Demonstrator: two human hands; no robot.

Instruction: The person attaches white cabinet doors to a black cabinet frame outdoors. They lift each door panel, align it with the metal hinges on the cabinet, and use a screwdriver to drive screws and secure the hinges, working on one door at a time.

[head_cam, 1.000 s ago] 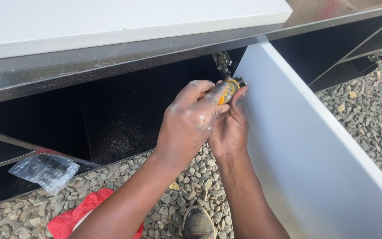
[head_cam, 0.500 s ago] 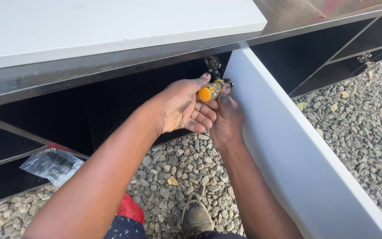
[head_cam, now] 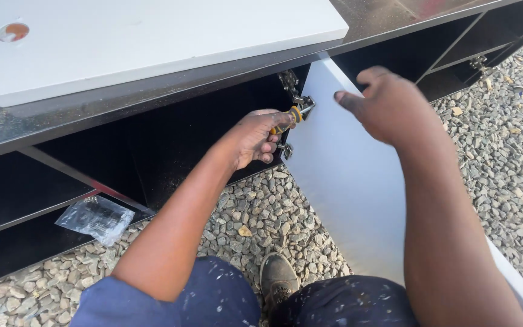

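Left hand (head_cam: pixel 255 136) grips yellow-and-black-handled screwdriver (head_cam: pixel 293 116), tip at metal hinge (head_cam: pixel 292 91); right hand (head_cam: pixel 388 103), loosely curled and holding nothing, hovers over white cabinet door (head_cam: pixel 346 181).

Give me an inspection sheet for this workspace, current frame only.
Surface: glossy black cabinet top carrying a white panel.
Job's things: yellow-handled screwdriver at the metal hinge of the open white door.
Clutter: clear plastic bag on a lower shelf.
Hands: left hand grips the screwdriver; right hand is over the door, holding nothing.
Cables: nothing seen.
Surroundings: gravel ground; a shoe.
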